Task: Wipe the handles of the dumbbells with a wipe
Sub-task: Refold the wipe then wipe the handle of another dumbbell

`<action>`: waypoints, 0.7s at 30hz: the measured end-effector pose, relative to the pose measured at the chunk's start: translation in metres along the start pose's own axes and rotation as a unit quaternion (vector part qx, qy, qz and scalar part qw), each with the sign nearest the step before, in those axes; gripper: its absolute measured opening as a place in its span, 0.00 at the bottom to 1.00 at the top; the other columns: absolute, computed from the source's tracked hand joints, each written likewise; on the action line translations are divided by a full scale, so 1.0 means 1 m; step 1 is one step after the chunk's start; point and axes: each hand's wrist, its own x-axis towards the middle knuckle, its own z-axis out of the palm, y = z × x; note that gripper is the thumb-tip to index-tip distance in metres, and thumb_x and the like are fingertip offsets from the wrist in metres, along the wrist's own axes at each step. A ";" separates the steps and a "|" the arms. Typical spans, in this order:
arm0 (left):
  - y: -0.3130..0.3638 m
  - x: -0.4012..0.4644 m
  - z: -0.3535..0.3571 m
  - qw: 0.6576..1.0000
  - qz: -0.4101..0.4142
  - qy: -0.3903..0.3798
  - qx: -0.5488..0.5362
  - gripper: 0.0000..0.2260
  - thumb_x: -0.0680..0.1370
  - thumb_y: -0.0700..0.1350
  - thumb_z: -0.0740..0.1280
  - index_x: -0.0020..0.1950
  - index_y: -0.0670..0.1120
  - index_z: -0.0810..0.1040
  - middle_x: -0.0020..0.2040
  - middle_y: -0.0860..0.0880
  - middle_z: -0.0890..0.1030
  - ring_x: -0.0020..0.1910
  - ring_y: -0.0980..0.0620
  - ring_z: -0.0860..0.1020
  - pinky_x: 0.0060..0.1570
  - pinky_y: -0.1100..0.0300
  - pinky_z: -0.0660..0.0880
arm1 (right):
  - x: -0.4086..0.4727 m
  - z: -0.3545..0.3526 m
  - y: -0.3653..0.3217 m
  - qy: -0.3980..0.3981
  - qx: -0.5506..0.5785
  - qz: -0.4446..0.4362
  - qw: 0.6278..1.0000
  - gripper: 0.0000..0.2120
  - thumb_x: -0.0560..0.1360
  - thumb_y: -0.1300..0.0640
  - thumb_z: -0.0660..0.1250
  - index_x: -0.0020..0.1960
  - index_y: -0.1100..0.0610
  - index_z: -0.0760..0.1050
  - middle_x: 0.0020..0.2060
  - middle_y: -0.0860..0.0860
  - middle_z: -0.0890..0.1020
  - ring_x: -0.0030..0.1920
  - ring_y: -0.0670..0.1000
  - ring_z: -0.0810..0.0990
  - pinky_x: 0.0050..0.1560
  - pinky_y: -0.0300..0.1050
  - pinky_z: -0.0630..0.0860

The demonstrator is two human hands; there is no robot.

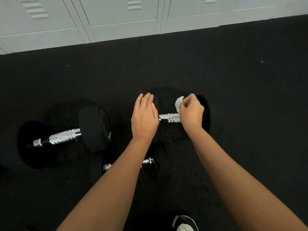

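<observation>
three black dumbbells with chrome handles on floor, left one [66, 132], near one [148, 161], right one [168, 117], white wipe [178, 102] crumpled on its handle

No legible text, labels or numbers.

Free room vs. obstacles. Beyond both hands' fingertips: open black floor [166, 64] up to the lockers [123, 17], which wall off the far edge. Betw. left hand [144, 118] and right hand [191, 112]: short bare stretch of chrome handle [168, 117], flanked by the black end weights under and behind the hands. Left of left-hand fingers: second dumbbell [65, 135] blocks the floor. Below left wrist: third dumbbell [146, 162], partly hidden by forearm. Right of right-hand fingers: floor open.
</observation>
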 end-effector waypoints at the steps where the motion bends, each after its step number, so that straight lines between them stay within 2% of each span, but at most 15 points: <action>1: 0.000 0.000 0.000 1.000 0.000 0.000 0.001 0.23 0.80 0.46 0.46 0.65 0.39 0.74 0.64 0.45 0.76 0.68 0.47 0.68 0.64 0.52 0.71 | -0.003 0.002 0.004 -0.021 -0.074 -0.093 0.993 0.04 0.75 0.66 0.60 0.42 0.59 0.70 0.34 0.54 0.76 0.34 0.52 0.75 0.32 0.42 0.71; 2: 0.000 0.000 -0.001 1.000 0.000 -0.002 0.000 0.23 0.79 0.46 0.46 0.65 0.39 0.74 0.64 0.45 0.76 0.68 0.46 0.68 0.64 0.51 0.71 | -0.008 0.005 0.007 -0.061 -0.136 -0.153 0.977 0.04 0.76 0.65 0.60 0.45 0.58 0.70 0.33 0.54 0.76 0.33 0.53 0.75 0.30 0.43 0.70; 4: 0.001 0.000 -0.001 1.000 0.000 -0.004 0.001 0.23 0.79 0.46 0.46 0.64 0.39 0.74 0.64 0.45 0.76 0.68 0.46 0.69 0.64 0.52 0.71 | -0.016 0.018 0.017 -0.128 -0.240 -0.225 0.936 0.08 0.76 0.65 0.60 0.53 0.57 0.73 0.38 0.56 0.79 0.38 0.56 0.79 0.36 0.46 0.74; 7: 0.001 0.001 -0.001 1.000 0.001 0.002 0.004 0.22 0.79 0.45 0.47 0.63 0.38 0.75 0.62 0.45 0.77 0.67 0.46 0.70 0.63 0.52 0.72 | -0.029 0.030 0.031 -0.166 -0.266 -0.293 0.903 0.11 0.76 0.65 0.61 0.57 0.59 0.76 0.51 0.55 0.80 0.53 0.56 0.79 0.50 0.50 0.77; 9: 0.000 0.001 0.000 1.000 0.005 0.005 0.013 0.22 0.79 0.45 0.48 0.63 0.38 0.76 0.62 0.45 0.78 0.67 0.46 0.71 0.62 0.52 0.73 | -0.031 0.026 0.038 -0.188 -0.286 -0.320 0.883 0.13 0.76 0.65 0.62 0.59 0.59 0.76 0.57 0.54 0.79 0.59 0.55 0.77 0.53 0.52 0.76; 11: 0.000 0.000 0.000 1.000 0.004 0.005 0.016 0.22 0.79 0.45 0.48 0.63 0.39 0.75 0.62 0.45 0.77 0.67 0.46 0.70 0.62 0.52 0.73 | -0.026 0.017 0.043 -0.190 -0.305 -0.337 0.870 0.15 0.74 0.66 0.64 0.59 0.58 0.76 0.58 0.54 0.79 0.58 0.56 0.77 0.51 0.52 0.78; 12: 0.000 0.000 0.000 1.000 0.001 0.003 0.012 0.22 0.79 0.45 0.48 0.63 0.39 0.75 0.63 0.46 0.77 0.67 0.46 0.70 0.62 0.52 0.73 | -0.021 0.015 0.044 -0.178 -0.299 -0.335 0.876 0.15 0.73 0.68 0.65 0.58 0.59 0.77 0.57 0.55 0.79 0.57 0.58 0.78 0.51 0.52 0.78; 15: 0.000 0.001 0.001 1.000 -0.004 0.001 0.003 0.22 0.79 0.45 0.48 0.64 0.40 0.75 0.63 0.46 0.77 0.68 0.47 0.70 0.62 0.52 0.72 | -0.020 0.019 0.036 -0.176 -0.298 -0.293 0.892 0.17 0.74 0.69 0.63 0.62 0.60 0.75 0.62 0.57 0.77 0.63 0.57 0.75 0.59 0.54 0.75; 19: 0.000 0.000 0.001 1.000 0.005 0.003 0.017 0.21 0.79 0.45 0.49 0.63 0.39 0.76 0.62 0.46 0.78 0.67 0.46 0.71 0.61 0.52 0.73 | -0.034 0.020 0.035 -0.226 -0.296 -0.336 0.865 0.17 0.75 0.67 0.61 0.63 0.59 0.74 0.67 0.52 0.72 0.69 0.54 0.68 0.61 0.49 0.73; 21: 0.000 0.000 0.000 1.000 0.002 -0.001 0.015 0.22 0.79 0.45 0.48 0.63 0.39 0.75 0.62 0.46 0.77 0.67 0.47 0.70 0.61 0.52 0.73 | -0.029 0.008 0.040 -0.250 -0.324 -0.342 0.846 0.17 0.75 0.68 0.61 0.63 0.58 0.73 0.70 0.52 0.68 0.70 0.54 0.66 0.64 0.50 0.70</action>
